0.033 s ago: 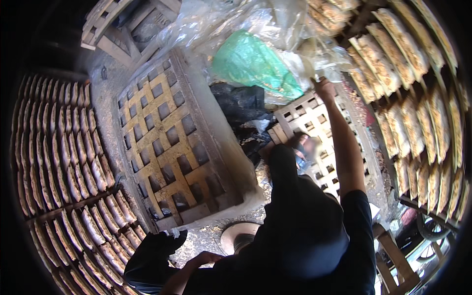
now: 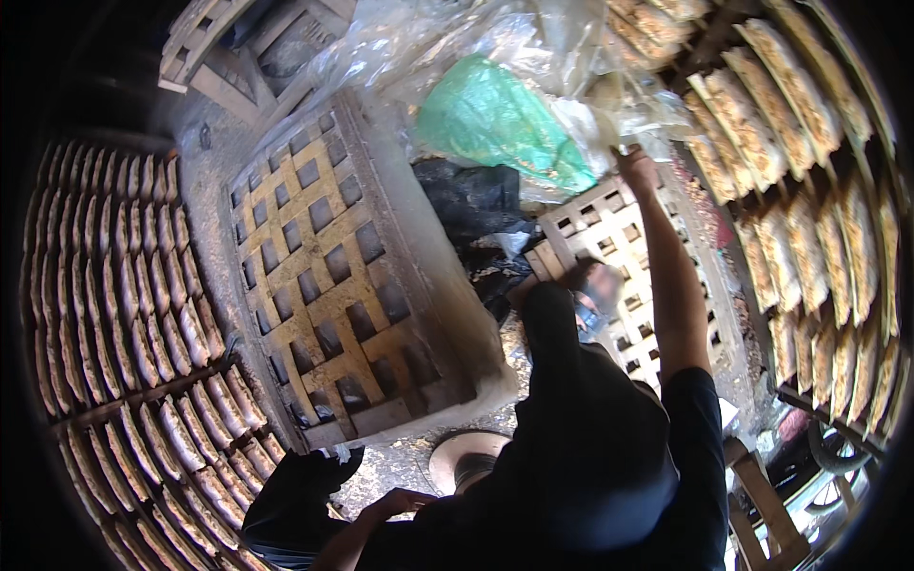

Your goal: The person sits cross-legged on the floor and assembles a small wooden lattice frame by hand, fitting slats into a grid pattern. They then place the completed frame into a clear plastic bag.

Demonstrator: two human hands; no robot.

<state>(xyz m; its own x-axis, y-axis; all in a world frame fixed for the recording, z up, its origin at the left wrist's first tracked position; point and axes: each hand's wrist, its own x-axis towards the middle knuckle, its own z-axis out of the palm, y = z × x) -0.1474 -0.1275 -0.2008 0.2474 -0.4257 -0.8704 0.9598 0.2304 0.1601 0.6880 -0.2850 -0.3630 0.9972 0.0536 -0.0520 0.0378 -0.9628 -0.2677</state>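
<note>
My right arm reaches far forward, and my right hand (image 2: 638, 169) is closed beside the far end of a pale wooden lattice panel (image 2: 610, 217). Crumpled clear plastic sheeting (image 2: 657, 116) lies right at its fingers; what they grip is too small to tell. Low at my left side, my left hand (image 2: 400, 502) lies close to my dark clothing, its fingers partly hidden. A green translucent plastic sheet (image 2: 495, 119) and black plastic (image 2: 468, 198) lie left of the right hand. Near my bent knee, a blurred thing (image 2: 598, 287) rests over the lattice panel.
A large crate with a yellowish lattice top (image 2: 319, 247) stands left of centre. Racks of pale, crusted slabs (image 2: 124, 276) line the left; similar slabs (image 2: 800, 238) fill the right. A round base (image 2: 466, 452) stands between the crate and me. A wheel (image 2: 833, 452) shows at lower right.
The view has shifted very slightly, so the panel, plastic and right hand appear a little farther right. Both hands otherwise keep their places.
</note>
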